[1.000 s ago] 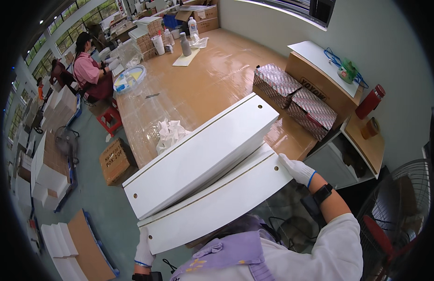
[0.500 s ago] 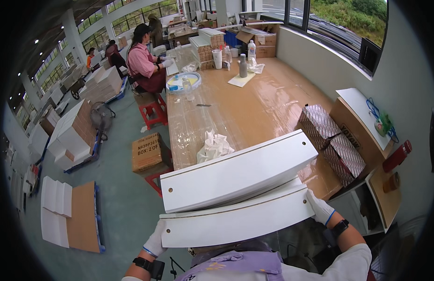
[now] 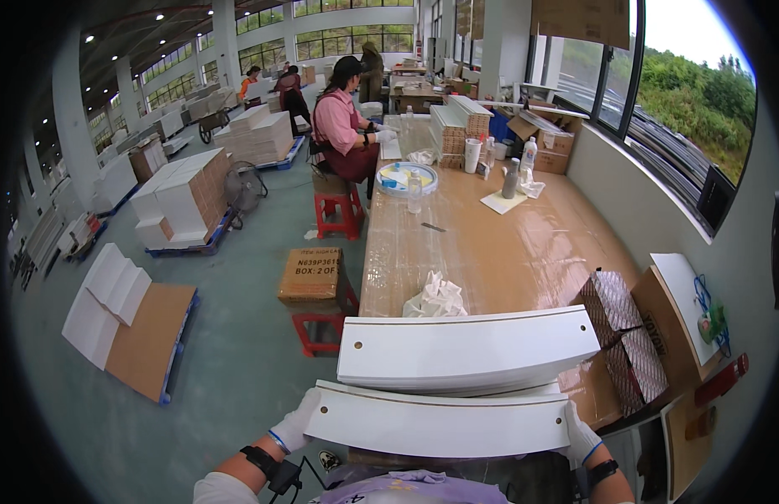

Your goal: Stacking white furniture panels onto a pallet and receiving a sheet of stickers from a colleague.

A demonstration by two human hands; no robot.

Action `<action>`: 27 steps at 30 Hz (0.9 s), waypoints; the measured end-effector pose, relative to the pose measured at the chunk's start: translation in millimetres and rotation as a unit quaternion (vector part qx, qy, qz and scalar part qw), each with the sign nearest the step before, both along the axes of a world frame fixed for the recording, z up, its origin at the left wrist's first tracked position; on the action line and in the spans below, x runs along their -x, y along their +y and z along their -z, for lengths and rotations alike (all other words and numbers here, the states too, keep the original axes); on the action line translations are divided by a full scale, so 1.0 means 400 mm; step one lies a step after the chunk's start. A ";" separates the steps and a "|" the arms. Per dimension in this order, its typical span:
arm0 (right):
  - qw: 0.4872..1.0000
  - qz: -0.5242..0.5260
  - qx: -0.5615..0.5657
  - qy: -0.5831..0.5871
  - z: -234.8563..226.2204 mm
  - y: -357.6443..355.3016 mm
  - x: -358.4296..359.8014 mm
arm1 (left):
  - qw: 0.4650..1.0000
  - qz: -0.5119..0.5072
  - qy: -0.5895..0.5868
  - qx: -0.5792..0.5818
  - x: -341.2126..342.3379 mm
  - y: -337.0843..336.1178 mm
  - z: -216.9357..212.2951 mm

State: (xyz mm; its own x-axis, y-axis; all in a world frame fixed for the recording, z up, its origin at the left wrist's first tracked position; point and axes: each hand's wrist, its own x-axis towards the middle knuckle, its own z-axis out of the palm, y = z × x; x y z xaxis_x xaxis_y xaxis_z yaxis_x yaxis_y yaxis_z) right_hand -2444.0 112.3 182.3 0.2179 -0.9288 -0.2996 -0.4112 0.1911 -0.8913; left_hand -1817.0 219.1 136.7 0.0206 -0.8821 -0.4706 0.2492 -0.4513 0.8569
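Observation:
A long white curved panel [image 3: 440, 427] with a small hole near each end stretches between my hands, close in front of my body. My left hand [image 3: 297, 422], in a white glove, grips its left end. At the right end my gloved right hand [image 3: 580, 433] does the same; some fingers of both hands are hidden behind the board. Just beyond it, on the near end of the table, lies a stack of similar white panels [image 3: 469, 351], their front edges curved and their tops drilled at both ends. The held panel partly covers the stack's near side.
Crumpled white paper [image 3: 435, 297] sits behind the stack on the film-covered table [image 3: 524, 252]. Patterned boxes [image 3: 618, 323] stand at right, near a red bottle [image 3: 722, 378]. A carton [image 3: 309, 281] rests on a red stool at left. Farther along sits a co-worker [image 3: 349, 126].
My view has swung, so the scene appears shifted and more level. The held panel has come a little toward me, away from the stack. Both hands keep their grip.

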 end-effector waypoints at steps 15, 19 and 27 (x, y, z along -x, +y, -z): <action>0.905 0.145 -0.232 -0.326 0.034 -0.012 -0.045 | 0.985 -0.121 0.113 -0.055 0.078 -0.012 -0.090; 0.993 0.027 -0.054 -0.105 0.000 -0.001 -0.031 | 0.982 0.011 -0.136 -0.128 0.052 -0.029 -0.194; 0.980 0.078 -0.081 -0.163 0.018 -0.016 -0.032 | 0.991 0.024 -0.074 -0.111 0.074 -0.050 -0.176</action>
